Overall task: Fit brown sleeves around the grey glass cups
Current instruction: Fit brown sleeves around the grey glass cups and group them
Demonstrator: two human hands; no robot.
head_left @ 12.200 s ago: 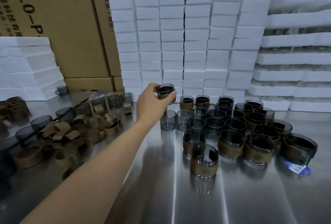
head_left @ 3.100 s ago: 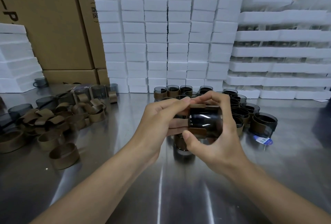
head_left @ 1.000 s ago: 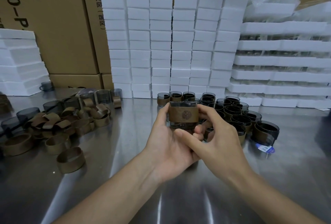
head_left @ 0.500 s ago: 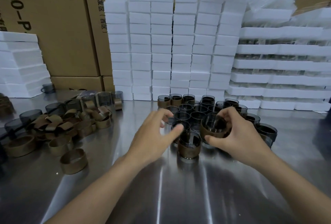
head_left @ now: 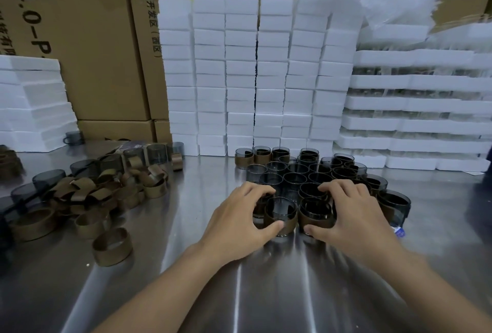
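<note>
Left hand [head_left: 239, 215] and right hand [head_left: 354, 212] each grip a sleeved cup [head_left: 281, 219]. Many bare grey cups [head_left: 294, 181] remain; loose brown sleeves [head_left: 101, 194] wait leftward.

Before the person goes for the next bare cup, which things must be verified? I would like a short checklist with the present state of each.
1. Sleeve sits around the front cup: ok.
2. Second cup upright and sleeved: ok.
3. Left hand clear of the front cup: not ok, thumb and fingers curl round it.
4. Right hand clear of the cups: not ok, it grips the second cup.
5. Bare cups available in the cluster: ok.
6. Loose sleeves available on the left: ok.
</note>
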